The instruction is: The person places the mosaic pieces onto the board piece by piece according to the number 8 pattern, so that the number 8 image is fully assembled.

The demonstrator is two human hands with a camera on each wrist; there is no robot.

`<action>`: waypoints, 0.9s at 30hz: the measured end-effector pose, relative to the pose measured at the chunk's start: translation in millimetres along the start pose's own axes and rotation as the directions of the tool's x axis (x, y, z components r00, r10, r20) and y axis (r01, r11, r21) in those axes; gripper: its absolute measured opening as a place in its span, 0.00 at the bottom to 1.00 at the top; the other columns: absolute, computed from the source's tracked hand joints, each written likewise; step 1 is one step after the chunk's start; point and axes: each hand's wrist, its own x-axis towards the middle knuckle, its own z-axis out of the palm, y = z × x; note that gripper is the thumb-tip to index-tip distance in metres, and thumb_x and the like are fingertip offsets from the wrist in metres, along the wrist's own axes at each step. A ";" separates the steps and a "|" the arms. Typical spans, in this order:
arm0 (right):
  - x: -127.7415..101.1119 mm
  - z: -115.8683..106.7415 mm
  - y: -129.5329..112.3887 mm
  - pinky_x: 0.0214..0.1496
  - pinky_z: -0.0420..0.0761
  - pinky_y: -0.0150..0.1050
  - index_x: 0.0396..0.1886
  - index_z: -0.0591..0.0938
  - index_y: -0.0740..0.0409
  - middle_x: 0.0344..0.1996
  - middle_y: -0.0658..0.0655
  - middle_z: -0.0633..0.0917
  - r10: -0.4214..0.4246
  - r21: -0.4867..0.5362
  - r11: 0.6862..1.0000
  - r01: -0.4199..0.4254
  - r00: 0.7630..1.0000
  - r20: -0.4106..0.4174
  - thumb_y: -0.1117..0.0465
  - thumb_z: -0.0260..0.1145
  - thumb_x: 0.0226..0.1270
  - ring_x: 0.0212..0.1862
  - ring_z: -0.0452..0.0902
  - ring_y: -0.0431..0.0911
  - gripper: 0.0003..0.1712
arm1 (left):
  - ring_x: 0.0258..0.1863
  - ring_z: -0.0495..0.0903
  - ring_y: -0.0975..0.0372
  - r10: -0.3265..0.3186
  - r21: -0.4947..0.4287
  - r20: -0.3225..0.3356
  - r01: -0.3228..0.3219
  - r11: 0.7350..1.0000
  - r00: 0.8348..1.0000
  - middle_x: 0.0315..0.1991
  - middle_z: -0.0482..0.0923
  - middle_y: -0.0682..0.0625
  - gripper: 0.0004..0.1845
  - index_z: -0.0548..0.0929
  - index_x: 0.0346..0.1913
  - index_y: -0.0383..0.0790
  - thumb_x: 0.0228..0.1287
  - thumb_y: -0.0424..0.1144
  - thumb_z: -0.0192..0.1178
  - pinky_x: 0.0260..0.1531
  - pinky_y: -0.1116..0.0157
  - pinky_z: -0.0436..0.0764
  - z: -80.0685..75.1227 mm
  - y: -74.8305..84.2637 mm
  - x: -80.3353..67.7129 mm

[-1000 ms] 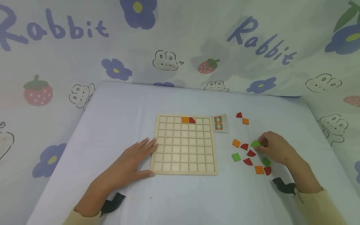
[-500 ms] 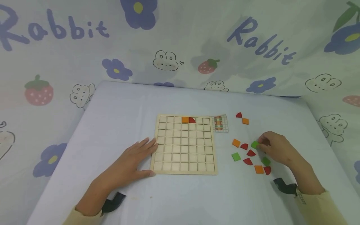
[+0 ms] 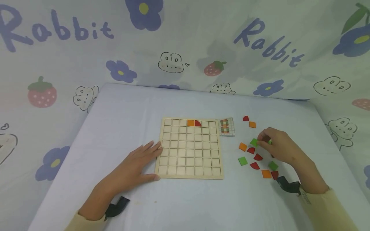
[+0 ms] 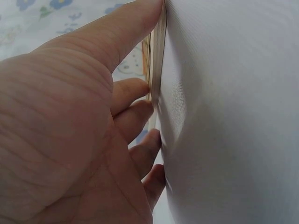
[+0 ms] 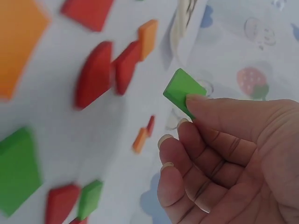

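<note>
My right hand (image 3: pixel 278 147) is raised over the loose pieces at the right and pinches a green square tile (image 5: pixel 180 88) between thumb and fingers. In the right wrist view the other fingers are curled beneath the tile. My left hand (image 3: pixel 134 170) rests against the left edge of the wooden grid board (image 3: pixel 181 145), its fingers straight and thumb near the lower left corner. On the board's top row an orange square tile (image 3: pixel 191 123) sits beside a red quarter-circle tile (image 3: pixel 198 123). Another green piece (image 3: pixel 270 141) is partly hidden behind my right hand.
A small pattern card (image 3: pixel 226 127) lies by the board's upper right. Several loose tiles lie farther right, among them an orange square (image 3: pixel 242 147), a green square (image 3: pixel 242 161) and a red quarter circle (image 3: pixel 255 166). A printed cloth (image 3: pixel 185 41) hangs behind the table.
My right hand has lifted the green square tile off the table and shifted slightly left and away from me. My left hand and the board have stayed in place.
</note>
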 end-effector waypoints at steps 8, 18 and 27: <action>19.2 -2.3 -31.8 0.42 0.83 0.44 0.44 0.83 0.59 0.39 0.54 0.85 -0.085 -0.027 0.996 0.085 0.996 0.012 0.63 0.70 0.72 0.42 0.78 0.50 0.05 | 0.84 0.46 0.53 0.011 0.000 -0.003 -0.011 1.000 1.000 0.84 0.50 0.55 0.51 0.62 0.82 0.46 0.61 0.55 0.75 0.80 0.44 0.49 0.3 -1.2 -0.6; 49.9 3.0 -79.7 0.48 0.83 0.47 0.42 0.84 0.59 0.39 0.52 0.84 -0.258 -0.056 0.964 0.259 0.966 0.027 0.66 0.69 0.73 0.44 0.80 0.48 0.02 | 0.84 0.46 0.54 -0.007 -0.006 0.000 0.007 1.000 1.000 0.84 0.50 0.56 0.51 0.62 0.83 0.47 0.60 0.55 0.76 0.80 0.44 0.48 -0.4 -0.5 -1.5; 74.8 15.1 -112.5 0.45 0.82 0.42 0.40 0.83 0.57 0.37 0.51 0.82 -0.315 -0.086 0.943 0.321 0.946 0.079 0.63 0.70 0.73 0.42 0.77 0.47 0.03 | 0.84 0.45 0.54 -0.014 -0.012 0.001 0.014 1.000 1.000 0.84 0.50 0.57 0.52 0.62 0.83 0.47 0.60 0.54 0.76 0.80 0.44 0.48 0.0 0.0 -1.7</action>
